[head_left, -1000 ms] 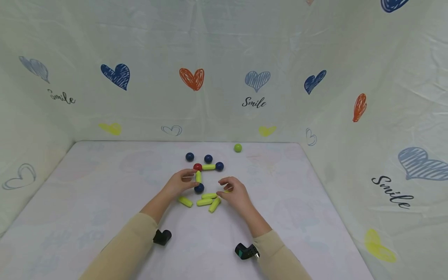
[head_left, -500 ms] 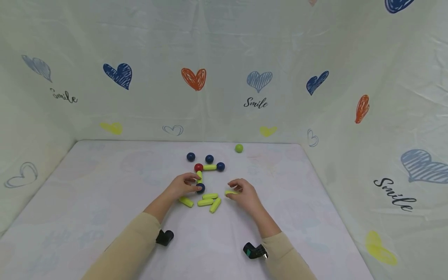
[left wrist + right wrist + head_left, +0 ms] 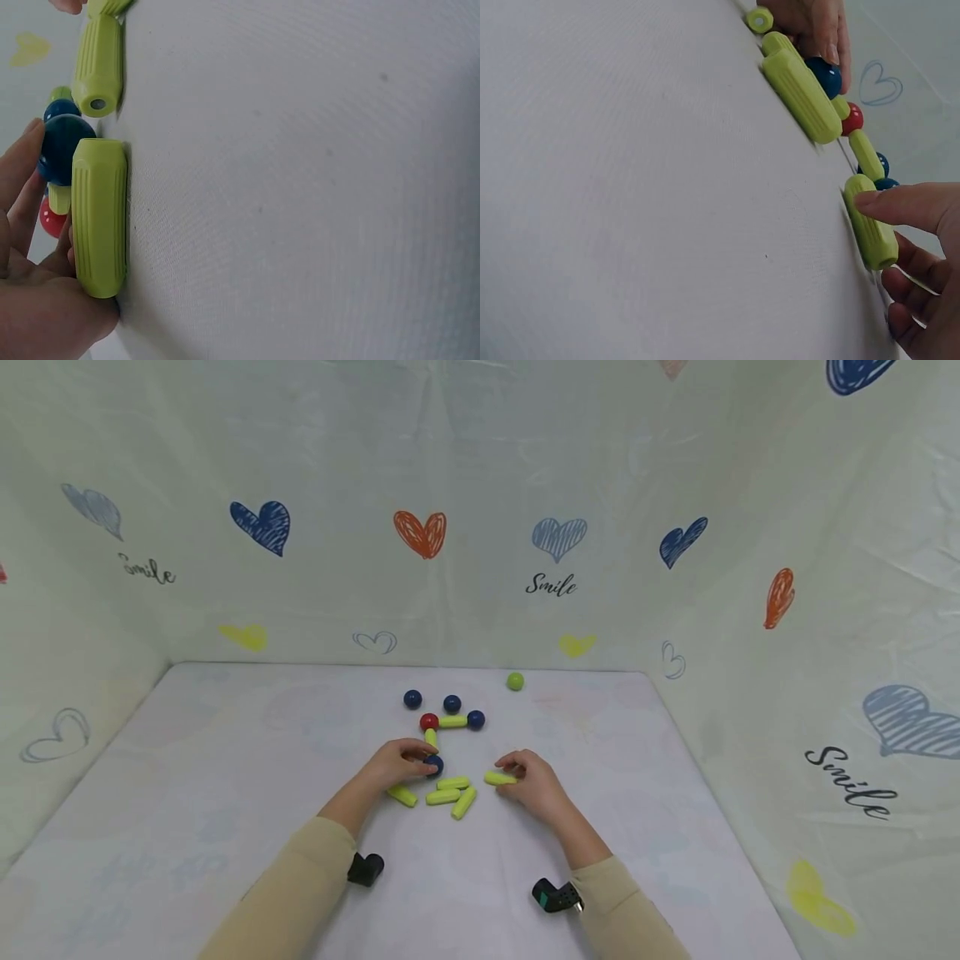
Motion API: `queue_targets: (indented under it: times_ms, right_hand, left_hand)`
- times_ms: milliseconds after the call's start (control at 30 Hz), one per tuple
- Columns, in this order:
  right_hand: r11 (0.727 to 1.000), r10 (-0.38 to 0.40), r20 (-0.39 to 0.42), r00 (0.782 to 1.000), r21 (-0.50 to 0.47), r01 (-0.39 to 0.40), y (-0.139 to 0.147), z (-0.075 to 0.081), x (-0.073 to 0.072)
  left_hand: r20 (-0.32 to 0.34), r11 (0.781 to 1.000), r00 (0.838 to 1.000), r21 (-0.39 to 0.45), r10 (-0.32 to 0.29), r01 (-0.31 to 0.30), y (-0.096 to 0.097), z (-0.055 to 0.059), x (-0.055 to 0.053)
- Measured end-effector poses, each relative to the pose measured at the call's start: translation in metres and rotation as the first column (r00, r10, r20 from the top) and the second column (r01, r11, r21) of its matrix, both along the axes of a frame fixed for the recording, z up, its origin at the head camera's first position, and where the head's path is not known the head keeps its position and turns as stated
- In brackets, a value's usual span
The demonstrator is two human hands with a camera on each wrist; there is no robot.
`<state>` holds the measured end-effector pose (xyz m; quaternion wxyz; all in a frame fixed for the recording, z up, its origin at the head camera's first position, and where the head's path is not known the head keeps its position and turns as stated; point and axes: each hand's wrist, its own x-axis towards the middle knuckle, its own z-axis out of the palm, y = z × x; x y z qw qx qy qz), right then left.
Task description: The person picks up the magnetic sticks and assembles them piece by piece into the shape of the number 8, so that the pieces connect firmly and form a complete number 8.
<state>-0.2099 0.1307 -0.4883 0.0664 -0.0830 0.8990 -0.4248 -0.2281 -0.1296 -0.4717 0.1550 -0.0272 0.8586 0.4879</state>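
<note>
My left hand [image 3: 393, 762] pinches a dark blue ball [image 3: 433, 766] at the near end of an L-shaped figure. From that ball a yellow-green magnetic rod [image 3: 431, 737] leads to a red ball [image 3: 429, 722]. A second rod [image 3: 452, 722] runs right from there to another blue ball [image 3: 476, 720]. To the right, my right hand [image 3: 534, 781] holds a loose yellow-green rod [image 3: 871, 236] between thumb and fingers, low over the table. In the left wrist view, a ridged rod [image 3: 100, 217] lies in front of my left fingers, partly covering them.
Several loose rods [image 3: 443, 797] lie between the hands, and one rod [image 3: 402, 795] is beside my left wrist. Behind the figure sit two loose blue balls [image 3: 412, 699]. A green ball [image 3: 515, 682] rests near the table's back edge, before the heart-printed curtain [image 3: 480, 468].
My right hand has drawn right, away from the rod pile, carrying one rod. The left hand's fingers have slid from the figure's upright rod down to the near blue ball.
</note>
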Motion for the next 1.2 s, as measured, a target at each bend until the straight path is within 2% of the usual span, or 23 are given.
queue_targets:
  times_ms: [267, 667, 1200]
  right_hand:
    - [0.999, 0.013, 0.012, 1.000, 0.043, -0.014, 0.002, -0.002, -0.002]
    - [0.999, 0.008, 0.016, 1.000, 0.051, -0.009, -0.002, 0.001, -0.005]
    - [0.998, -0.002, 0.051, 0.999, 0.056, -0.001, -0.009, 0.009, -0.013]
  left_hand:
    - [0.015, 1.000, 1.000, -0.028, 0.014, -0.013, 0.004, -0.005, -0.003]
    - [0.027, 1.000, 1.000, -0.023, 0.015, -0.015, 0.002, 0.002, -0.003]
    - [0.028, 1.000, 0.999, -0.008, 0.024, -0.024, 0.001, -0.001, -0.003]
